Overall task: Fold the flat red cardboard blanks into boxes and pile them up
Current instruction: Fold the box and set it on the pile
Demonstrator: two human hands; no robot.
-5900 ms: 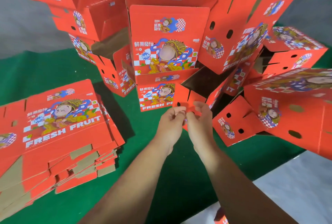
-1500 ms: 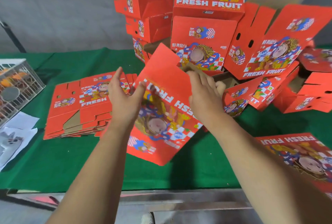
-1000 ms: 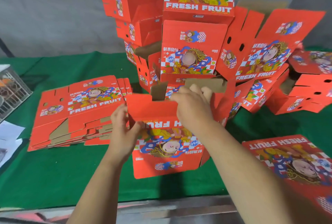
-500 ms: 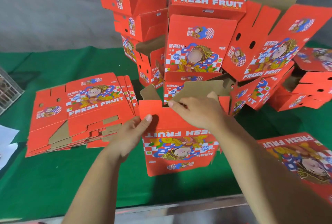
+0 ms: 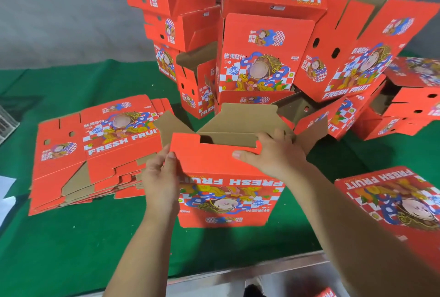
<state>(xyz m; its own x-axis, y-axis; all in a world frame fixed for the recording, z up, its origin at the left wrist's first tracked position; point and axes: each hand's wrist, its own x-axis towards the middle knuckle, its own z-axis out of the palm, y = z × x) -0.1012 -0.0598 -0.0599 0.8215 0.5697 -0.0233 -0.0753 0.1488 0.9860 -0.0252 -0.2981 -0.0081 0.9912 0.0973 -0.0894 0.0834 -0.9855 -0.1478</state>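
Box (image 5: 228,192) upright on green table (image 5: 71,249), fingers (image 5: 170,158) pinching near flap

1. Both bare forearms reach forward from the bottom edge, the left rising steeply, the right coming in at a slant from the lower right.
2. The left hand (image 5: 160,179) is held upright, back toward the camera, its fingertips pinching the near left corner of a red flap (image 5: 209,154).
3. The right hand (image 5: 276,154) lies palm down, thumb stretched left along the same flap, fingers curled over its right end.
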